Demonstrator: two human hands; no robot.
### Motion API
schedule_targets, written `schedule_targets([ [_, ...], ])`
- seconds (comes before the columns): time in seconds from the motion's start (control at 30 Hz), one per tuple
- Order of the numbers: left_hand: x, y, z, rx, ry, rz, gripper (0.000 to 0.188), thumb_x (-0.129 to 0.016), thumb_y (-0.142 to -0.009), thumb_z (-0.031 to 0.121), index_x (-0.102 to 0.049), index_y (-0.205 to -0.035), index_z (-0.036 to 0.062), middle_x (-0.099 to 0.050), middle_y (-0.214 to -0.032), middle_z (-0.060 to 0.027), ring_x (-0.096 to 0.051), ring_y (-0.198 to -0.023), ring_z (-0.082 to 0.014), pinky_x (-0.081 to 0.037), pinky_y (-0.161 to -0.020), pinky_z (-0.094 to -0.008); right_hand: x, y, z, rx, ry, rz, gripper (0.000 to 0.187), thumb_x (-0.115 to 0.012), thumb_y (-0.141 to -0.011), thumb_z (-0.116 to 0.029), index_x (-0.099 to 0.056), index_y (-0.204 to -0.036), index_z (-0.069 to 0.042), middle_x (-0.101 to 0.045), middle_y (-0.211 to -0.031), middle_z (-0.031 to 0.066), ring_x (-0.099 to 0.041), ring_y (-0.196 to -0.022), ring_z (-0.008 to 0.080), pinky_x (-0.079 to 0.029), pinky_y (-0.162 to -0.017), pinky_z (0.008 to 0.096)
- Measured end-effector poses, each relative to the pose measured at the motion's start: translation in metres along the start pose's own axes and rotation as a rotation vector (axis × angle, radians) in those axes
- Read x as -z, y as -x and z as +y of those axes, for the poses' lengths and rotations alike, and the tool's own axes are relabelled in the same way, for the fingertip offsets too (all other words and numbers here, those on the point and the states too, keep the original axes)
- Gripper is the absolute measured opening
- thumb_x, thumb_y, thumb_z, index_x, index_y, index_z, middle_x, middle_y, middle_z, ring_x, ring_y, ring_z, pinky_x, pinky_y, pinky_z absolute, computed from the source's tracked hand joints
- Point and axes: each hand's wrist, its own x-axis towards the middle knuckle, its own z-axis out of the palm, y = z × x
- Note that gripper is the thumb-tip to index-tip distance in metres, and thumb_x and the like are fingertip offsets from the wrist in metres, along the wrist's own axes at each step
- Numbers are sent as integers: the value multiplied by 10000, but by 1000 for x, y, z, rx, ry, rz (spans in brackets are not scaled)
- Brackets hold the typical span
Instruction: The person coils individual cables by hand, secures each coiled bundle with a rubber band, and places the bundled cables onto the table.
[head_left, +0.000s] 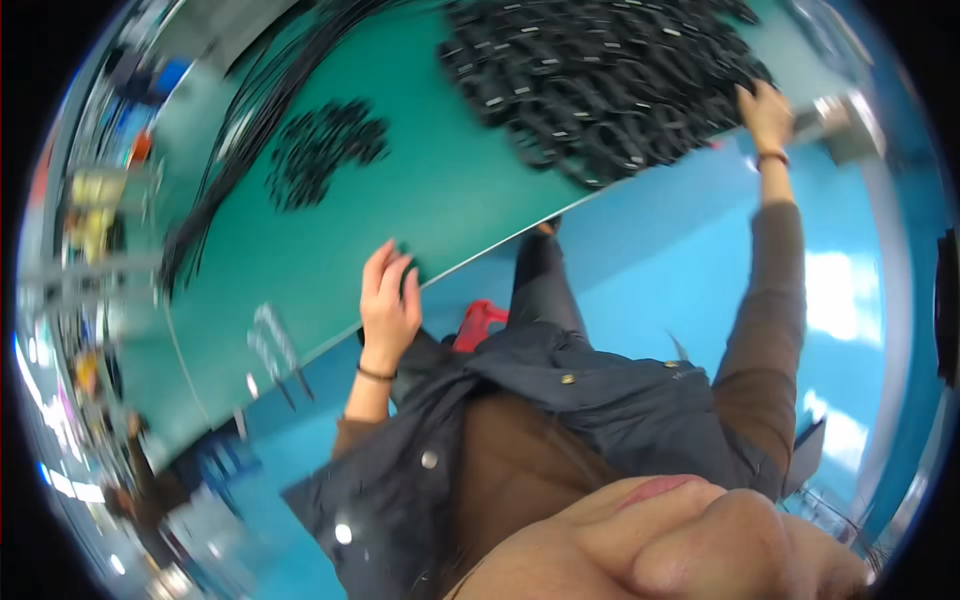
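At the near edge of the green table point(330, 260), my left hand point(388, 310) is raised with its fingers apart and slightly bent. A small dark piece shows just behind its fingertips; whether they touch it I cannot tell. My right arm is stretched far out to the right. There my right hand point(768, 120) closes its fingers on a black coiled cable at the right end of a large pile of black coiled cables point(610, 85). Its grip is partly hidden and blurred.
A smaller heap of black pieces point(325, 150) lies left of the big pile. Long black cables point(270, 95) run along the table's far left side. Something red point(480, 325) is below the table edge by my legs. A grey metal box point(850, 125) stands beyond my right hand.
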Motion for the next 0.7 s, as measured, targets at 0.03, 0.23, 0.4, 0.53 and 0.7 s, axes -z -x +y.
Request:
schedule_targets([
  [0.03, 13, -8, -1, -22, -27, -39, 201, -611, -803, 21, -593, -1000, -17, -535, -1159, -212, -553, -1032, -357, -469, -858, -370, 6, 1, -4, -15, -18, -35, 421, -558, -792, -478, -643, -1007, -127, -641, -948, 181, -595, -913, 383, -474, -787, 477],
  [0.23, 90, -60, -97, 20, -432, -62, 136, -593, -836, 153, -588, -940, 66, -586, -927, -116, -590, -835, -316, -502, -672, -392, -6, -16, 59, 104, 122, 25, 583, -481, -840, -560, -652, -1010, -29, -642, -976, 224, -613, -880, 401, -477, -742, 479],
  [0.4, 159, -73, -256, 284, -824, 7, 141, -533, -840, 172, -569, -923, 65, -580, -919, -135, -588, -868, -320, -511, -703, -424, 34, 12, 16, 61, -35, 88, 470, -487, -870, -447, -651, -1027, -35, -638, -1034, 196, -589, -958, 369, -458, -832, 436],
  [0.53, 170, -103, -326, 31, -1125, 335, 126, -519, -825, 162, -572, -903, 79, -588, -958, -115, -590, -891, -286, -521, -697, -400, 72, 39, -23, 100, -89, 78, 374, -506, -890, -356, -651, -1032, -41, -646, -1024, 175, -606, -942, 334, -466, -825, 410],
  [0.7, 145, -181, -311, 88, -1024, -42, 185, -453, -866, 196, -625, -805, 165, -637, -840, -61, -643, -769, -254, -530, -577, -396, 127, 97, -135, 405, -375, 139, 205, -581, -867, -195, -673, -994, -64, -667, -979, 123, -630, -910, 272, -490, -792, 345],
])
